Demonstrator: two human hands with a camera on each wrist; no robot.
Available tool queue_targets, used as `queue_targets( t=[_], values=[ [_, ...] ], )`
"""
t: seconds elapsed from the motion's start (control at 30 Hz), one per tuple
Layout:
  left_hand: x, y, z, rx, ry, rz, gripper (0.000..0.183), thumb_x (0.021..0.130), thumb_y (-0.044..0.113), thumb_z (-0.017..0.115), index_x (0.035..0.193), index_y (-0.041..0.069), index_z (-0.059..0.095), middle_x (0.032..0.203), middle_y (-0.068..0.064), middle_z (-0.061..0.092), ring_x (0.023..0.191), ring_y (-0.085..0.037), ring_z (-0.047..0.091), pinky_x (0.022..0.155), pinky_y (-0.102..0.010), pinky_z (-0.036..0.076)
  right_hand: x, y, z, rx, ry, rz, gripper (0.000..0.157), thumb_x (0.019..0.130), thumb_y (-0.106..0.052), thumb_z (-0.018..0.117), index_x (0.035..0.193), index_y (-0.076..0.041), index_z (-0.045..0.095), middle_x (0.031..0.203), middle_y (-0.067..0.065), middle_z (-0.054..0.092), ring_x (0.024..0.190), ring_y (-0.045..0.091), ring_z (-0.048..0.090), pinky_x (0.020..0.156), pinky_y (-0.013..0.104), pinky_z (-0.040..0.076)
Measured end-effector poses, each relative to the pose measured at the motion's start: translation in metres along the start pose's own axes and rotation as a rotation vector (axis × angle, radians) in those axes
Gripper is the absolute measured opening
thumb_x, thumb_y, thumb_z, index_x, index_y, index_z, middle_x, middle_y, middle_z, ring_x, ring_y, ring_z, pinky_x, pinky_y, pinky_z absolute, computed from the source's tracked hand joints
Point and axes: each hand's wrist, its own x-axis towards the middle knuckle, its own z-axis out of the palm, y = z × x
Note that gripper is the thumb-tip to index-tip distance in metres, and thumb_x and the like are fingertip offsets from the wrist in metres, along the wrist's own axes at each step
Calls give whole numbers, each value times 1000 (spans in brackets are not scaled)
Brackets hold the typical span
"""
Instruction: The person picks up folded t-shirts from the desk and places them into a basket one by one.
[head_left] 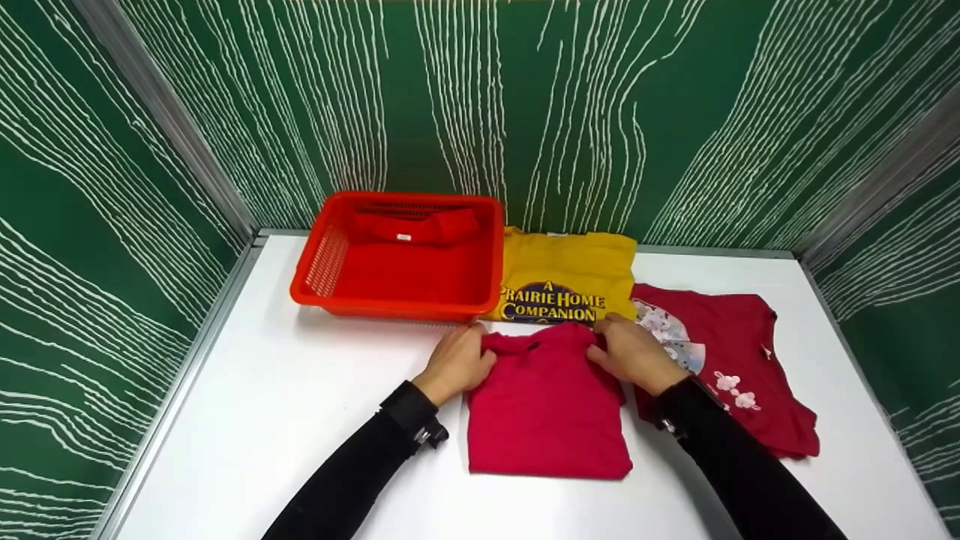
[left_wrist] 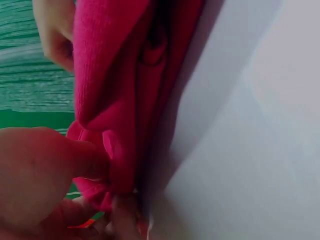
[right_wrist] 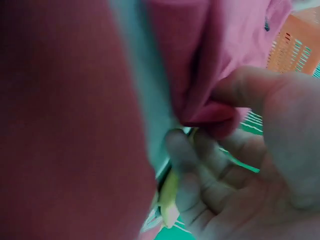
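A pink-red shirt point(head_left: 551, 409), folded into a rough rectangle, lies on the white table with its collar end toward the back. My left hand point(head_left: 456, 364) pinches its far left corner; in the left wrist view the thumb and fingers close on the bunched pink cloth point(left_wrist: 112, 90). At the far right corner my right hand point(head_left: 637, 352) pinches the same shirt, the cloth point(right_wrist: 200, 65) caught between thumb and fingers in the right wrist view. A small dark tag shows at the collar between the two hands.
Behind the left hand stands a red plastic basket point(head_left: 315, 296) with a folded red garment point(head_left: 405, 262) inside. A folded yellow printed shirt point(head_left: 570, 262) lies beside it. Right of my right hand is a dark red shirt point(head_left: 720, 322) with pale prints. Green walls point(head_left: 570, 112) enclose the table point(head_left: 300, 420).
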Motion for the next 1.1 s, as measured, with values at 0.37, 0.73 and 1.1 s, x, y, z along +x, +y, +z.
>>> queue_targets(
  t=[0.37,0.73,1.1],
  values=[
    [-9,14,-16,-192,26,4,27,93,18,72,118,11,81,106,-9,78,98,-27,68,90,-42,57,-13,1,-28,132,25,-32,12,99,-18,75,96,-6,74,79,5,58,81,23,57,69,32,45],
    [-17,26,-41,-253,77,147,17,94,15,73,109,11,78,79,4,62,65,-10,53,61,-26,43,-32,0,-73,119,102,-113,25,100,-14,74,121,-1,79,102,11,74,82,20,61,77,34,54],
    [-19,34,-100,-384,66,268,27,101,11,71,126,11,81,89,1,69,72,-15,56,63,-21,44,-54,-30,-120,161,264,-188,2,99,-9,75,101,-10,75,74,-2,58,62,10,48,57,23,39]
  ],
)
